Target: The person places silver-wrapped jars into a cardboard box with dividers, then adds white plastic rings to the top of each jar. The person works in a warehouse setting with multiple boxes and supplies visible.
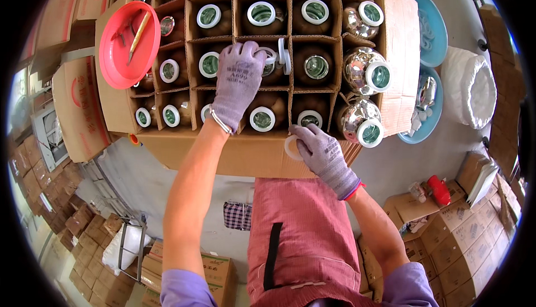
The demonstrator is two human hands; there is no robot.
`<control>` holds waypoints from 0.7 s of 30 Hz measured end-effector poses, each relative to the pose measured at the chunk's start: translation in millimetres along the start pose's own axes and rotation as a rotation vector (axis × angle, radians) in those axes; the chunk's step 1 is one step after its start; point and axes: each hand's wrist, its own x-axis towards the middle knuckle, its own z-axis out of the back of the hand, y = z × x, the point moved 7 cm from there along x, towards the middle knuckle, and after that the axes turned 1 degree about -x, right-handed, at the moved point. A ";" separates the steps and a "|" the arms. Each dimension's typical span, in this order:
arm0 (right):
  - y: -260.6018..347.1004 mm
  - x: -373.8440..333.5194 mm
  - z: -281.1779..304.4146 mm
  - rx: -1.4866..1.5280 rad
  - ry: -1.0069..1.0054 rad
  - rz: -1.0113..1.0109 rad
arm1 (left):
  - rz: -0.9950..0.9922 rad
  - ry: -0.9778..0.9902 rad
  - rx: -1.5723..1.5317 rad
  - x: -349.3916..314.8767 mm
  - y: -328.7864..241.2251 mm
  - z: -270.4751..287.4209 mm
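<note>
My left hand (240,78), in a grey glove, is closed with its fingertips at the mouth of a silvery glass bottle (269,68), on a white ring (272,56) there; the hand partly hides both. Right beside it, two more white rings (284,56) stand on edge against the cardboard divider. My right hand (324,153), gloved too, pinches a loose white ring (291,148) at the carton's near edge. Many bottles in the divided carton (251,149) wear white rings, such as a nearby bottle (262,119). One bottle (316,67) to the right has a bare glass mouth.
A red bowl (114,64) with a thin wooden-handled tool rests on the carton's left. Blue basins (432,122) with white rings and a silvery piece stand at the right, beside a white sack (466,86). Stacked cartons (463,245) fill both sides; a metal rack (131,245) stands left.
</note>
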 end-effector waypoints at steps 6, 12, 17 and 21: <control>9.8 17.8 25.3 0.130 -0.157 0.029 | 0.007 -0.007 0.080 -39.0 -14.8 -0.8; 18.9 68.0 45.2 -0.169 -0.247 0.098 | 0.076 0.032 0.023 -51.2 -30.0 -3.7; 23.8 108.3 34.2 -0.535 -0.128 0.081 | 0.104 0.066 -0.068 -34.9 -23.9 0.7; 13.6 119.2 24.4 -0.627 -0.053 0.062 | 0.216 -0.065 -0.173 -5.3 -2.1 14.4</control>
